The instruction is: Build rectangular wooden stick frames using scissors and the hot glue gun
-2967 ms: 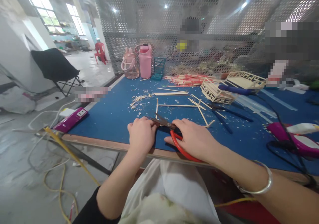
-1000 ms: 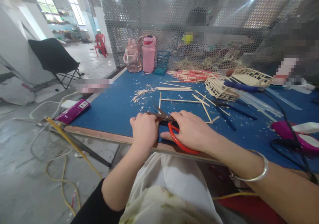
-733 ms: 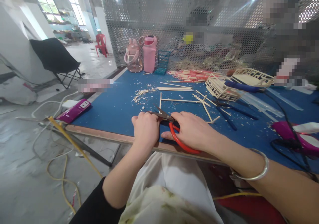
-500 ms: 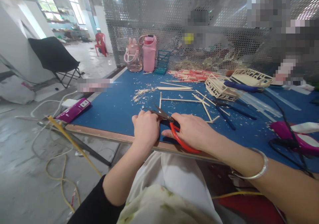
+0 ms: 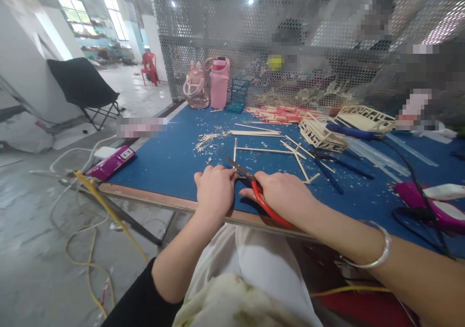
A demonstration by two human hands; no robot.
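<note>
My right hand (image 5: 286,191) grips a pair of scissors (image 5: 264,205) with red handles and dark blades. One blade points up and left past the fingers of my left hand (image 5: 215,187). The left fingers are bent and pressed together at the blue tabletop's front edge. What they hold, if anything, is hidden under them. Just beyond both hands lies a frame of thin wooden sticks (image 5: 265,150). Its left stick runs down to the left fingertips; I cannot tell whether they hold it.
Loose sticks (image 5: 256,133) and wood scraps (image 5: 209,140) lie behind. Right of the frame are pliers (image 5: 330,174), openwork wooden trays (image 5: 321,133) and a purple power strip (image 5: 417,201). Pink bottles (image 5: 220,85) stand by the mesh screen (image 5: 203,31). Another power strip (image 5: 112,163) sits left.
The view has shifted slightly. Two scissor blade tips showed earlier; now one clearly shows, and the other is hidden or closed up near the left fingers. Both hands stay nearly in place.
</note>
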